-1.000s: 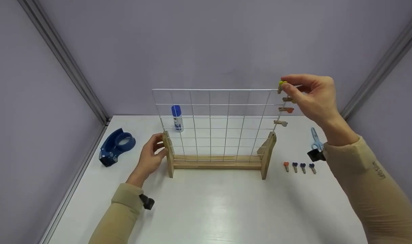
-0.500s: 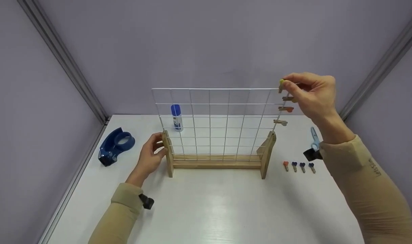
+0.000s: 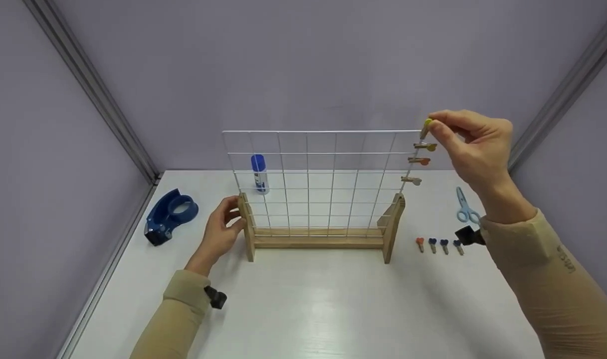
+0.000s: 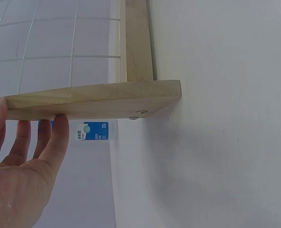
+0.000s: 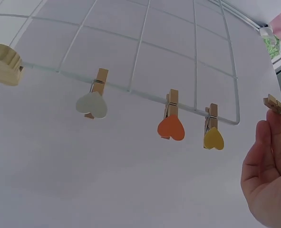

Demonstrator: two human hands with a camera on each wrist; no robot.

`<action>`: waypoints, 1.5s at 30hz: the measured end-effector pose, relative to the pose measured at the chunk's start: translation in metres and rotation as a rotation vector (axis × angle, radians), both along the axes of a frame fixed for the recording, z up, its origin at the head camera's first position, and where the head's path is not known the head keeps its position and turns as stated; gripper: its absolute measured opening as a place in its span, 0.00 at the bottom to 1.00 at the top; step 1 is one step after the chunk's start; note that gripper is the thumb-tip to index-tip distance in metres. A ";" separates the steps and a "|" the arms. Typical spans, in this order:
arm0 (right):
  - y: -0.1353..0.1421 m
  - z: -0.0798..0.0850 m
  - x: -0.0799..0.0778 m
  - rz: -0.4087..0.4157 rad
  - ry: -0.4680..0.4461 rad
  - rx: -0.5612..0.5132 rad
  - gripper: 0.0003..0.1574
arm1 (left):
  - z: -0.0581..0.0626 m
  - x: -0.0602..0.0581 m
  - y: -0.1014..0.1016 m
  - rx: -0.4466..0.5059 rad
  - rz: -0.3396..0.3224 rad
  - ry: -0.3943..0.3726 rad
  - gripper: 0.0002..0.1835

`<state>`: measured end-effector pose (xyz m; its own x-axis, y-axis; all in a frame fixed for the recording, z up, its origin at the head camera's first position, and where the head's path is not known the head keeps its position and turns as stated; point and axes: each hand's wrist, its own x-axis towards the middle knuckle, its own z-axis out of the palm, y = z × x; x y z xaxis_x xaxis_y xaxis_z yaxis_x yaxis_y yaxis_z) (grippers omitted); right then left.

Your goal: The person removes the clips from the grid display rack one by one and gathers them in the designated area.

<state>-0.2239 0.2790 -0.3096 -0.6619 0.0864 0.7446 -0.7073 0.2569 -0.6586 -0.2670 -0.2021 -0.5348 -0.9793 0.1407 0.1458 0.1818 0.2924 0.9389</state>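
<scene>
A white wire grid [image 3: 323,131] stands upright in a wooden stand [image 3: 318,244]. My left hand [image 3: 219,232] holds the stand's left upright [image 4: 83,100], thumb on one side and fingers on the other. Beyond the grid's top right corner, my right hand [image 3: 478,147] pinches a small wooden clothespin [image 5: 273,103] with a yellow heart. In the right wrist view that clothespin is apart from the wire. Down the grid's right side wire are clipped a yellow heart clothespin [image 5: 213,138], an orange one [image 5: 171,128] and a pale grey one [image 5: 92,105].
Right of the stand lies a row of heart clothespins, one orange [image 3: 420,243] and several dark blue [image 3: 444,245]. Light blue scissors [image 3: 467,213] lie behind them. A glue stick [image 3: 259,173] stands behind the grid, and a blue tape dispenser [image 3: 169,215] sits at left.
My right hand has shifted right with the clothespin, from the top wire by the corner to just past it, uncovering the clipped yellow clothespin and the scissors. The left hand keeps its hold.
</scene>
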 end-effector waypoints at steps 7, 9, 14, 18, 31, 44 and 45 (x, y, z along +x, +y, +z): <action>0.013 -0.010 0.017 -0.032 -0.024 0.051 0.08 | 0.001 -0.002 -0.001 -0.008 0.002 -0.027 0.31; 0.017 -0.014 0.022 -0.045 -0.033 0.059 0.08 | 0.001 -0.003 -0.002 -0.013 0.003 -0.028 0.32; 0.028 -0.027 0.030 -0.080 -0.067 0.045 0.08 | 0.000 -0.004 -0.003 -0.011 0.008 -0.031 0.32; 0.037 -0.039 0.035 -0.053 -0.112 -0.031 0.07 | -0.002 -0.004 -0.004 -0.006 0.011 -0.020 0.32; 0.059 -0.089 0.053 -0.155 -0.347 -0.046 0.08 | -0.002 -0.004 -0.004 -0.018 0.012 -0.021 0.32; 0.087 -0.171 0.062 -0.226 -0.658 0.146 0.15 | 0.000 -0.003 -0.003 -0.018 0.014 -0.024 0.32; 0.088 -0.178 0.063 -0.225 -0.686 0.159 0.16 | 0.000 -0.003 -0.004 -0.014 0.014 -0.025 0.31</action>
<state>-0.1605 0.3666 -0.4878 -0.9620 0.2007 0.1851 -0.0692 0.4763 -0.8765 -0.2700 -0.2057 -0.5344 -0.9844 0.1291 0.1192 0.1540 0.3075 0.9390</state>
